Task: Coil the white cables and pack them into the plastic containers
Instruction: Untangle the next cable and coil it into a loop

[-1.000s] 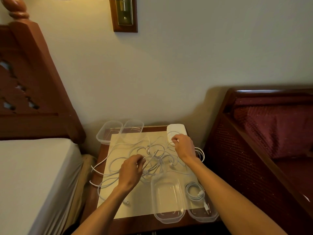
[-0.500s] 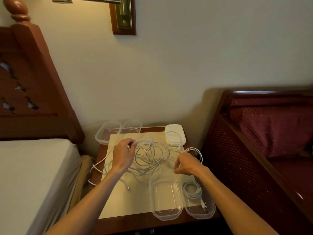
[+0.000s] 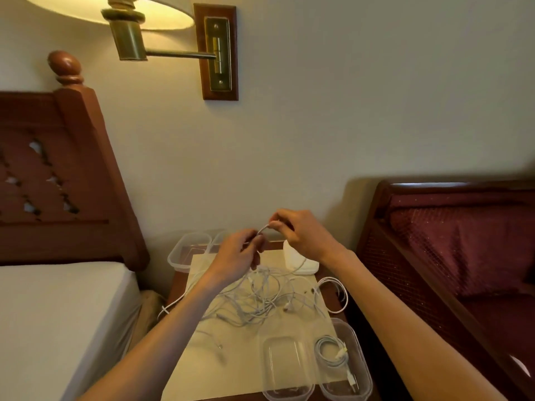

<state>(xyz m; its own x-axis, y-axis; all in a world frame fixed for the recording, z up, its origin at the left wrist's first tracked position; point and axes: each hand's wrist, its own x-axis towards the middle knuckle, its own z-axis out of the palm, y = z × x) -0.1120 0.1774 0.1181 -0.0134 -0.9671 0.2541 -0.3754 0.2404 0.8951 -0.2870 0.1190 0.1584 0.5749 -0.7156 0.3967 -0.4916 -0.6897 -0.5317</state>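
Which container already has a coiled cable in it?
On the nightstand between the bed and the red sofa, look at the near edge. Two clear containers sit side by side there; it is the right one, holding a coiled white cable, while its left neighbour is empty.

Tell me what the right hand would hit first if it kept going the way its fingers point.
Most likely the left hand: the right hand points leftward along the cable both pinch. Depth is unclear.

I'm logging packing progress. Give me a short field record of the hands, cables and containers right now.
left hand: pinches a cable strand
right hand: pinches the same strand, raised above the table
cable tangle: loose on the mat
near right container: holds one coiled cable
near left container: no cable in it
far containers: no cable visible
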